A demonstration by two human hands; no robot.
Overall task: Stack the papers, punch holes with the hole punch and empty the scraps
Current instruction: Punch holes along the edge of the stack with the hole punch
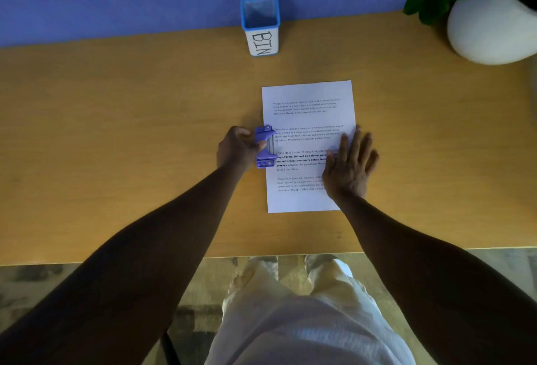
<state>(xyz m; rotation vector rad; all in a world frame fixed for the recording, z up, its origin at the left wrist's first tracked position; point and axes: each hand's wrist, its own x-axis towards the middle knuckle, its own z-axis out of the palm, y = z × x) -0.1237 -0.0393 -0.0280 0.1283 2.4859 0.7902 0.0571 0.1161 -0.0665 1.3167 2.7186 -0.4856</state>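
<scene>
A stack of white printed papers point(305, 120) lies squared up on the wooden table point(116, 132), a little right of centre. A purple hole punch point(266, 146) sits at the middle of the stack's left edge, its slot over the paper edge. My left hand point(236, 148) grips the punch from the left, fingers curled round its handle. On the right side of the stack my right hand point(350, 164) lies flat, fingers straight, pressing the sheets down. A small blue-rimmed container marked BIN point(260, 26) stands at the back of the table, beyond the papers.
A white round pot with a green plant point(491, 27) stands at the table's back right corner. A blue wall runs behind the table. The table's front edge point(261, 255) is near my legs, with floor below it.
</scene>
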